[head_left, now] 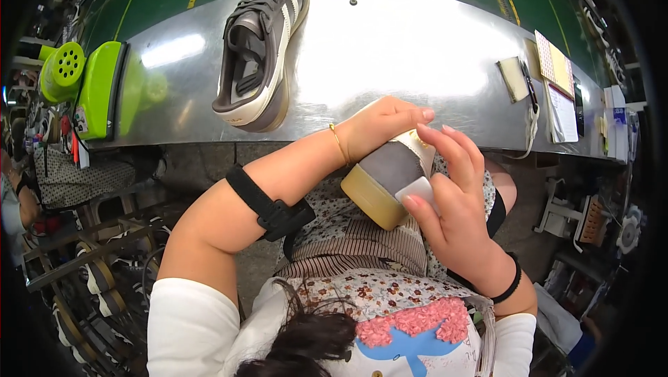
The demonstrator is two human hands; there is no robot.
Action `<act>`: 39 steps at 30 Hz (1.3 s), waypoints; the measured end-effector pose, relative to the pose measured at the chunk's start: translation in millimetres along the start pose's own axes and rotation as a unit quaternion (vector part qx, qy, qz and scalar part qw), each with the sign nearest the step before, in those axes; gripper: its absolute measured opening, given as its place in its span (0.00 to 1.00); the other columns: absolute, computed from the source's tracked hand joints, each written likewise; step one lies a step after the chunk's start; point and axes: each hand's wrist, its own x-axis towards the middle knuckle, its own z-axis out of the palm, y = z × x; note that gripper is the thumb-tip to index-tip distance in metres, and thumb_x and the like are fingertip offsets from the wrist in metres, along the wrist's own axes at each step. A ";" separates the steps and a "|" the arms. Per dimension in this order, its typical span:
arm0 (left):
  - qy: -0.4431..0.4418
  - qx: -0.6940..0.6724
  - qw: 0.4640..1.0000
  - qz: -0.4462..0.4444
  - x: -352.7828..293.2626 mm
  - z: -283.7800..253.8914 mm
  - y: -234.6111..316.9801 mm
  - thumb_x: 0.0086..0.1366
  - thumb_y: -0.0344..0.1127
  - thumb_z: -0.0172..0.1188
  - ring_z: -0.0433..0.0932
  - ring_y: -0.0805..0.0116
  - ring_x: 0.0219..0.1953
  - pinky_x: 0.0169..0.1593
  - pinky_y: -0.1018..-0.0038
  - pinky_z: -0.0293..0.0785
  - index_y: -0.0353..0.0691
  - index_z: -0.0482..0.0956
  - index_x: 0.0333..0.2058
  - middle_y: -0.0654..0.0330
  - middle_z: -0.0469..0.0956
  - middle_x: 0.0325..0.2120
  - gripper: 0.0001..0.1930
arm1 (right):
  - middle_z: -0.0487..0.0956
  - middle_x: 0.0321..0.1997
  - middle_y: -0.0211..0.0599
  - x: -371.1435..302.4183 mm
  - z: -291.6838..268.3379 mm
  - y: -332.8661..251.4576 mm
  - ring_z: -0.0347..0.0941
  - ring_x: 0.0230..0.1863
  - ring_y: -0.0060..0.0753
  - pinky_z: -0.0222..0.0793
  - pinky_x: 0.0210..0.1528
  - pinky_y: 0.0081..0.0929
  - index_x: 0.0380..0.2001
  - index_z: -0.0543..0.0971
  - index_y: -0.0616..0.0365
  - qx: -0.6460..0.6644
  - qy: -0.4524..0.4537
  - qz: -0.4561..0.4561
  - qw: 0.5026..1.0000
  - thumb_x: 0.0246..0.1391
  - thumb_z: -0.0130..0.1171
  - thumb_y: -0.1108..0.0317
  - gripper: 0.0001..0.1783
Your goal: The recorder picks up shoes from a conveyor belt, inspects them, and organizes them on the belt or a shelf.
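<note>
At a steel workbench [431, 50] on a shoe line, a seated worker cradles a grey sneaker with a gum-coloured sole [385, 181] over the lap, heel end turned up toward the camera so the back can be worked. Her left hand [379, 126] wraps the upper to steady it, while the right hand [452, 203] presses a small white block [419, 190], pinched between thumb and fingers, against the heel. A matching grey sneaker [261, 46] lies on its side on the bench, well apart, near a green tool [87, 85]; paperwork [560, 85] sits at the bench's right end.
</note>
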 end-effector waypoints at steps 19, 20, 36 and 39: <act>0.055 0.110 0.989 0.077 0.1 6.5 1.6 0.63 0.41 0.47 0.71 0.78 0.31 0.36 0.77 0.70 0.36 0.76 0.32 0.65 0.75 0.26 0.15 | 0.63 0.59 0.50 11.4 10.4 7.6 0.54 0.60 0.54 0.50 0.59 0.46 0.20 0.67 0.66 0.002 -0.035 0.009 0.999 0.44 0.58 0.71 0.12; 0.055 0.107 0.990 0.080 -1.0 3.4 2.3 0.63 0.41 0.47 0.71 0.78 0.31 0.36 0.77 0.70 0.36 0.76 0.32 0.65 0.75 0.26 0.15 | 0.64 0.59 0.46 5.2 1.0 7.5 0.55 0.59 0.53 0.51 0.58 0.47 0.19 0.67 0.64 -0.004 -0.042 0.017 0.999 0.42 0.60 0.71 0.12; 0.018 -0.030 0.999 -0.015 5.0 4.2 -5.3 0.61 0.40 0.50 0.72 0.78 0.32 0.38 0.76 0.70 0.35 0.77 0.35 0.64 0.77 0.29 0.14 | 0.63 0.58 0.49 2.3 5.9 8.2 0.55 0.59 0.55 0.50 0.58 0.48 0.20 0.67 0.65 -0.004 -0.031 0.034 0.999 0.41 0.61 0.70 0.13; 0.068 0.289 0.905 0.306 6.5 7.8 -6.7 0.62 0.40 0.49 0.72 0.78 0.33 0.39 0.74 0.70 0.34 0.77 0.36 0.65 0.77 0.29 0.15 | 0.62 0.58 0.53 12.6 22.2 9.0 0.53 0.60 0.57 0.49 0.60 0.47 0.21 0.67 0.68 -0.007 -0.026 0.027 0.999 0.46 0.56 0.71 0.12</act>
